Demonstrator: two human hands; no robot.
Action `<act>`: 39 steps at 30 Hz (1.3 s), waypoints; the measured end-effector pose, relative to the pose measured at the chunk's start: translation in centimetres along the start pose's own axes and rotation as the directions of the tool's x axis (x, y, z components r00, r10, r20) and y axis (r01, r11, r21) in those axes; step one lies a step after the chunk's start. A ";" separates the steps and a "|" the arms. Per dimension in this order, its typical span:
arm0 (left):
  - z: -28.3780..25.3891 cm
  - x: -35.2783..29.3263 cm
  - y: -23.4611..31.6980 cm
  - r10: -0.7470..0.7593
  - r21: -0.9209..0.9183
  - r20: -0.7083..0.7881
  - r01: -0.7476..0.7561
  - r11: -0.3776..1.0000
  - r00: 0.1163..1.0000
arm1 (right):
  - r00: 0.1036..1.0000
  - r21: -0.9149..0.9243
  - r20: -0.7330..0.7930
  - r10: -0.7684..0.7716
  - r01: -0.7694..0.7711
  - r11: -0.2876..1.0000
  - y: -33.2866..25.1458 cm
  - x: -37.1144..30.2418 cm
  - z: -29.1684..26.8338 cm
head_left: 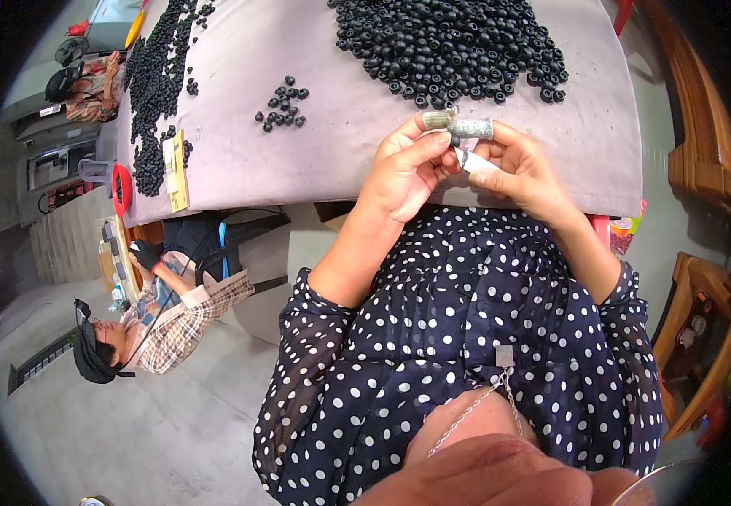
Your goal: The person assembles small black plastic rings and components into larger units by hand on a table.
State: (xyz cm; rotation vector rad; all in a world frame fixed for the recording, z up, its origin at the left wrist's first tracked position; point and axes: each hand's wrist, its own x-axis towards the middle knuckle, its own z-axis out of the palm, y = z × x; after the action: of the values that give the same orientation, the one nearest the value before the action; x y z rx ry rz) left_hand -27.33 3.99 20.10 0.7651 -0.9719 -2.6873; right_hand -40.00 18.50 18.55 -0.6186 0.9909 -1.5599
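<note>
Close together over the table's near edge, my two hands meet. My left hand pinches a small round black piece between thumb and fingers, like those heaped on the table. A small white flat strip with a pointed end is gripped in my right hand, against the black piece; its exact kind is unclear. A ribbed greenish wrap covers my left index fingertip, and a speckled grey-green one covers the right. Ahead lies a large heap of round black pieces with holes.
A cloth-covered table carries a small cluster of black pieces and a long heap at left, beside a yellow box and red bowl. Two other people sit at left. Wooden furniture stands right.
</note>
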 end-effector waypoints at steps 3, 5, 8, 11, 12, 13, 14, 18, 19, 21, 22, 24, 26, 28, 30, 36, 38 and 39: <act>-0.1 0.0 0.0 -0.015 -0.009 -0.010 0.015 1.000 1.000 | 1.000 -0.037 -0.013 0.011 -0.012 0.999 -0.3 0.0 -0.2; -0.1 0.0 -0.1 -0.025 -0.010 -0.010 0.025 1.000 1.000 | 0.999 -0.032 -0.004 0.034 -0.034 0.999 -0.4 0.0 -0.4; -0.1 0.0 -0.1 -0.048 -0.038 -0.011 0.047 0.998 0.999 | 0.997 -0.003 0.019 0.069 -0.069 0.998 -0.5 -0.1 -0.5; -0.3 0.0 -0.3 -0.052 -0.058 0.022 0.053 0.997 0.998 | 1.000 -0.015 0.015 0.010 -0.010 1.000 -0.5 0.0 -0.1; -0.1 -0.1 -0.4 -0.059 -0.061 0.009 0.060 0.996 0.998 | 1.000 -0.030 0.012 0.003 -0.002 1.000 -0.4 0.0 -0.1; -0.1 -0.1 -0.4 -0.066 -0.064 -0.003 0.066 0.996 0.998 | 1.000 -0.045 0.009 -0.004 0.005 0.999 -0.3 0.0 -0.1; -0.1 -0.1 -0.4 -0.065 -0.063 -0.003 0.065 0.996 0.998 | 1.000 -0.046 0.010 -0.005 0.006 0.999 -0.4 0.0 0.0; -0.5 -0.2 -0.4 -0.087 -0.105 0.022 0.089 0.990 0.996 | 0.999 -0.038 0.030 0.037 -0.035 0.999 -0.4 0.0 -0.3; -0.5 -0.2 -0.5 -0.089 -0.102 0.024 0.091 0.991 0.996 | 0.998 -0.053 0.038 0.045 -0.043 0.998 -0.2 0.0 -0.5; -0.7 -0.1 -0.5 -0.091 -0.104 0.045 0.095 0.990 0.995 | 0.998 -0.032 0.036 0.056 -0.055 0.998 -0.2 0.1 -0.5; -0.8 -0.1 -0.5 -0.093 -0.107 0.070 0.100 0.989 0.993 | 0.997 -0.013 0.032 0.067 -0.067 0.998 -0.1 0.1 -0.5; -1.2 0.0 -0.5 -0.089 -0.098 0.130 0.102 0.990 0.988 | 0.998 -0.025 0.031 0.060 -0.059 0.998 0.4 0.3 -0.8; -1.7 0.3 -0.7 -0.083 -0.090 0.188 0.101 0.991 0.979 | 0.998 -0.037 0.032 0.054 -0.053 0.998 0.5 0.3 -0.9; -1.9 0.6 -1.1 -0.106 -0.170 0.196 0.140 0.975 0.975 | 0.997 -0.010 -0.002 0.076 -0.076 0.997 0.3 0.3 -0.7; -1.4 0.4 -1.3 -0.109 -0.189 0.176 0.142 0.972 0.978 | 0.996 0.032 -0.008 0.091 -0.091 0.995 0.8 0.6 -1.3; -1.4 0.3 -1.4 -0.110 -0.264 0.186 0.158 0.952 0.976 | 0.994 0.122 0.033 0.104 -0.107 0.987 0.4 0.6 -0.8; -1.5 0.3 -1.3 -0.107 -0.297 0.216 0.169 0.940 0.971 | 0.994 0.152 0.049 0.101 -0.108 0.983 0.2 0.5 -0.5; -1.6 0.2 -1.3 -0.109 -0.282 0.205 0.165 0.945 0.973 | 0.994 0.069 0.053 0.091 -0.094 0.993 0.2 0.5 -0.6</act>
State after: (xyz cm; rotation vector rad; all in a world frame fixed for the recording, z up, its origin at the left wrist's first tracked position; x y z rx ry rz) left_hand -26.69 4.01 18.14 0.5449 -0.5405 -2.9747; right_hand -40.48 18.20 18.06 -0.5513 0.9107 -1.4846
